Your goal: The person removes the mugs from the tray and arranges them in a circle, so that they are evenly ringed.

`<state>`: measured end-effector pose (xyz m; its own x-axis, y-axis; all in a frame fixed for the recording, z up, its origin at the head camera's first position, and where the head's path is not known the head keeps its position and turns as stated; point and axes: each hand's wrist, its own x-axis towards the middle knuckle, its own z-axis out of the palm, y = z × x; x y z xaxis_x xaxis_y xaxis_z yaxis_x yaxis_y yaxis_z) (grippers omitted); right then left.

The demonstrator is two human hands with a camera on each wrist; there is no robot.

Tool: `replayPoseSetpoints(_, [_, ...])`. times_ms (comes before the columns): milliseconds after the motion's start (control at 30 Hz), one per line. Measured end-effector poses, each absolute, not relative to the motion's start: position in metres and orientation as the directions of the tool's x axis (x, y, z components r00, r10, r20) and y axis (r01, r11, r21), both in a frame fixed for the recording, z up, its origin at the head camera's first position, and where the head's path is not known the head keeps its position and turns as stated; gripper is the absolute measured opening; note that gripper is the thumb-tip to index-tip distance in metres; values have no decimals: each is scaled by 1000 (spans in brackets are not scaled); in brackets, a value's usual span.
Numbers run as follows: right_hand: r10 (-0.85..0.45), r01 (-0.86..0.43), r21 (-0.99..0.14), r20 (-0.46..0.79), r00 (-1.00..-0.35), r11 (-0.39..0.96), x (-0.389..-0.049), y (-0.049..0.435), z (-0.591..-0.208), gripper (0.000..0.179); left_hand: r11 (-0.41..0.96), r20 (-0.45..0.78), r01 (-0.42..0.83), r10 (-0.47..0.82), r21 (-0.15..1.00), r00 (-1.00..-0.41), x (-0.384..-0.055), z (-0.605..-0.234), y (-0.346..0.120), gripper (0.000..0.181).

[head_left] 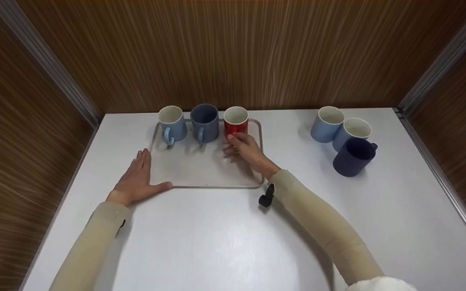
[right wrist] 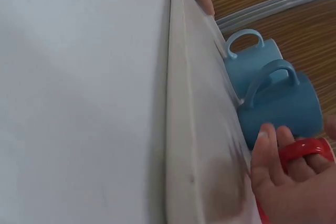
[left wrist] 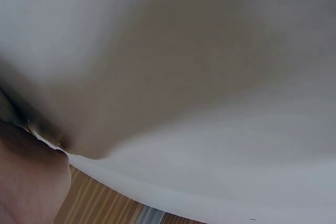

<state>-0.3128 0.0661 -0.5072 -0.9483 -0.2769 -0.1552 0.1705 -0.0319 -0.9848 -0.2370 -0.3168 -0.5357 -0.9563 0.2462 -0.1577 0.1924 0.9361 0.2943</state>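
My right hand (head_left: 250,152) holds the red mug (head_left: 233,126) by its handle; in the right wrist view its fingers pass through the red handle (right wrist: 303,147). This mug, white inside, stands upright at the back right of the beige tray (head_left: 200,171). To its left on the tray are a grey-blue mug (head_left: 209,128) and a light blue mug (head_left: 176,128), handles toward me. My left hand (head_left: 136,180) rests with fingers straight at the tray's front left corner, thumb along the front edge. The left wrist view shows mostly blurred white table and part of the hand (left wrist: 34,187).
On the white table (head_left: 217,238), right of the tray, stand two light blue mugs (head_left: 325,127) close together and a dark purple mug (head_left: 348,161) in front of them. Wood-grain panels (head_left: 241,56) rise behind the table and at both sides.
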Motion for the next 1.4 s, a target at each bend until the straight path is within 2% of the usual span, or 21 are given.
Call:
replayPoseSetpoints(67, [-296, 189, -979, -158, -942, -81, -314, 63, -510, 46, 937, -161, 190, 244, 295, -956, -237, -535, -316, 141])
replayPoseSetpoints(200, [-250, 215, -963, -172, -953, -160, -317, 57, -513, 42, 938, -156, 187, 240, 293, -958, -237, -534, -316, 141])
replayPoseSetpoints(367, [-189, 235, -953, -199, -962, -191, -314, 53, -514, 45, 941, -158, 186, 237, 284, -959, -236, -534, -314, 140])
replayPoseSetpoints(533, [-140, 217, -960, -194, -971, -176, -309, 55, -512, 44, 944, -167, 180, 232, 278, -958, -236, -535, -312, 140])
replayPoseSetpoints(900, [-182, 137, -980, -109, -977, -146, -303, 70, -505, 44, 940, -149, 195, 243, 280, -959, -236, -538, -316, 139])
replayPoseSetpoints(1200, [-284, 120, -993, -110, -952, -18, -292, 105, -488, 45, 939, -136, 193, 239, 286, -961, -236, -537, -315, 139])
replayPoseSetpoints(1400, [-338, 58, -998, -65, -939, 30, -284, 131, -480, 48, 934, -134, 198, 247, 298, -960, -235, -534, -314, 138])
